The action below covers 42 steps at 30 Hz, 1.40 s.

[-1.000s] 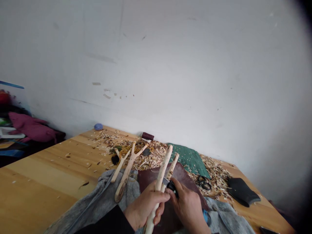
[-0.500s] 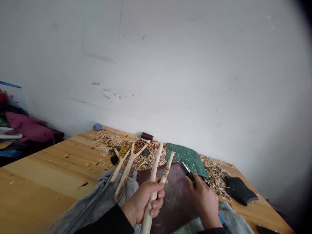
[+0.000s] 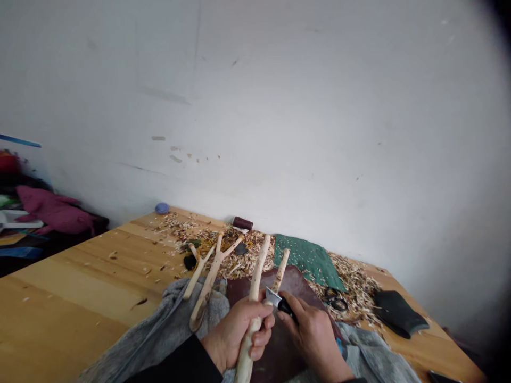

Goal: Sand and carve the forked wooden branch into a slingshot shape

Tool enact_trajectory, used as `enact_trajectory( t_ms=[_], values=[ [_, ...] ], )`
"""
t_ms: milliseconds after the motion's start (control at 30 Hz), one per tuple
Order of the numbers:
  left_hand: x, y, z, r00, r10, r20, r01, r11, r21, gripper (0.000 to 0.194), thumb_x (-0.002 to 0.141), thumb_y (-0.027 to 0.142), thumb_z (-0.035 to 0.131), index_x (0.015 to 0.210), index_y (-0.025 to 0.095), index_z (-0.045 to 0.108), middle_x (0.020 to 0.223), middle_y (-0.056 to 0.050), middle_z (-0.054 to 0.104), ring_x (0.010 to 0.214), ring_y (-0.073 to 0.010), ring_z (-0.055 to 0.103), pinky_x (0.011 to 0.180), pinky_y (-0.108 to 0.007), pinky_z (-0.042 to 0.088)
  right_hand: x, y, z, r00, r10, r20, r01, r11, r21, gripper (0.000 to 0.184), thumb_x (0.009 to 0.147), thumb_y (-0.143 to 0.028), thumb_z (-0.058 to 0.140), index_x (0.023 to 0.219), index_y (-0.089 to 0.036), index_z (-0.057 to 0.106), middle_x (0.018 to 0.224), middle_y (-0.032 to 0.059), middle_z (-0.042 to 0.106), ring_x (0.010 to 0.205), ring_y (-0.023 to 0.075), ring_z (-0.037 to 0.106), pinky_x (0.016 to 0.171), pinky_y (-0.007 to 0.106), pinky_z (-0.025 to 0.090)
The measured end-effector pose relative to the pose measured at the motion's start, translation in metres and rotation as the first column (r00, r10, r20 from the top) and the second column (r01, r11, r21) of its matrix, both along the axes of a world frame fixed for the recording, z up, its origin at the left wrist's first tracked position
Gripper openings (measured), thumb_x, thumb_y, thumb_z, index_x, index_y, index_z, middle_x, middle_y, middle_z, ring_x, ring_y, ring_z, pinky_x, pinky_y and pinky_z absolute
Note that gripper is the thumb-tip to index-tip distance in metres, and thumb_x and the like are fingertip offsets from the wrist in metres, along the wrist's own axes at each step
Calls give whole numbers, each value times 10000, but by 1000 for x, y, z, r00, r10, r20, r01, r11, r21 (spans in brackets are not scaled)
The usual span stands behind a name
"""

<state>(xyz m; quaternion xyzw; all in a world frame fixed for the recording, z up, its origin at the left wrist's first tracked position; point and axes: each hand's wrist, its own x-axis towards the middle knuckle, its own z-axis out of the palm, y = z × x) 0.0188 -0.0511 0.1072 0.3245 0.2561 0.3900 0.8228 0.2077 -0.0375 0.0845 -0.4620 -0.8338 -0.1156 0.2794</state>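
Observation:
My left hand [image 3: 239, 335] is closed around the stem of a pale forked stick [image 3: 257, 276], its two prongs pointing up and away from me. My right hand [image 3: 313, 332] grips a small knife [image 3: 279, 302] with a black handle. The blade rests against the base of the stick's right prong, just above my left thumb. Both hands work over a dark maroon leather piece [image 3: 295, 282] lying on a grey cloth [image 3: 167, 324].
Two more forked sticks [image 3: 207, 279] lie on the cloth to the left. Wood shavings [image 3: 235, 250] cover the wooden table [image 3: 72, 282]. A green mat [image 3: 307, 255], scissors [image 3: 335, 300], a black pouch [image 3: 397, 314], a dark spool [image 3: 241, 223] and a white wall lie behind.
Half a second ago my right hand with the knife was out over the mat, away from the stick. It has come back so the blade meets the right prong again.

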Motion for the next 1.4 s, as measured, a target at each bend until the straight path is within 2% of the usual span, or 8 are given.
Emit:
enact_trajectory(
  t_ms=[367, 533, 633, 767, 900, 1067, 1233, 1400],
  values=[
    [0, 2, -1, 999, -37, 8, 37, 998, -48, 355, 657, 314, 683, 826, 248, 378, 625, 88, 497, 354, -29, 292, 320, -177, 143, 4, 0, -1, 994, -107, 34, 108, 994, -27, 356, 964, -412, 412, 1181, -219, 619, 860, 61, 715, 747, 202, 691, 647, 266, 492],
    [-3, 1, 2, 983, -147, 107, 154, 986, -60, 404, 675, 281, 659, 1005, 246, 430, 633, 82, 484, 360, -29, 287, 338, -189, 99, 32, 10, -2, 941, -314, -131, 324, 943, 70, 429, 969, -454, 363, 1159, -184, 637, 914, 99, 745, 696, 222, 715, 555, 266, 492],
    [-2, 0, 3, 981, -157, 113, 164, 985, -57, 429, 685, 297, 663, 1039, 246, 426, 642, 77, 497, 359, -31, 294, 336, -193, 104, 36, 9, 1, 959, -194, -205, 207, 977, 45, 430, 977, -444, 351, 1146, -166, 633, 950, 109, 747, 763, 209, 722, 619, 252, 519],
    [-2, 1, 0, 990, -104, 93, 109, 993, -49, 369, 687, 308, 679, 925, 246, 403, 645, 80, 502, 352, -26, 300, 333, -185, 123, 16, -1, 7, 993, 18, -118, -25, 998, -59, 380, 963, -446, 400, 1115, -191, 637, 904, 82, 738, 757, 198, 708, 663, 258, 515],
    [-2, 1, 1, 995, -77, 65, 80, 996, -42, 366, 674, 312, 690, 831, 247, 365, 648, 78, 513, 346, -26, 305, 317, -180, 141, 2, -7, 8, 998, -2, -56, -3, 996, -91, 369, 961, -449, 407, 1121, -202, 630, 868, 73, 725, 743, 209, 697, 659, 275, 500],
    [-1, -1, 4, 997, -74, 28, 75, 996, -49, 421, 644, 336, 718, 827, 256, 347, 629, 82, 523, 345, -31, 294, 309, -173, 163, 5, -5, 4, 999, -44, -25, 42, 996, -75, 395, 968, -472, 388, 1129, -201, 627, 848, 72, 713, 736, 205, 687, 660, 272, 474],
    [0, 1, 0, 997, -74, 31, 77, 993, -94, 407, 654, 314, 718, 825, 255, 354, 618, 82, 510, 351, -34, 306, 314, -166, 155, 11, -1, 2, 998, -51, 27, 51, 999, -10, 395, 966, -488, 399, 1125, -209, 628, 780, 49, 687, 693, 192, 664, 618, 264, 418],
    [-4, 5, -2, 974, -147, 171, 167, 980, -106, 294, 729, 301, 694, 793, 222, 418, 632, 66, 501, 360, -24, 318, 321, -160, 130, 13, 0, 4, 999, -44, 31, 40, 991, 132, 401, 969, -476, 405, 1144, -191, 626, 756, 44, 662, 678, 178, 630, 616, 267, 390]
  ],
)
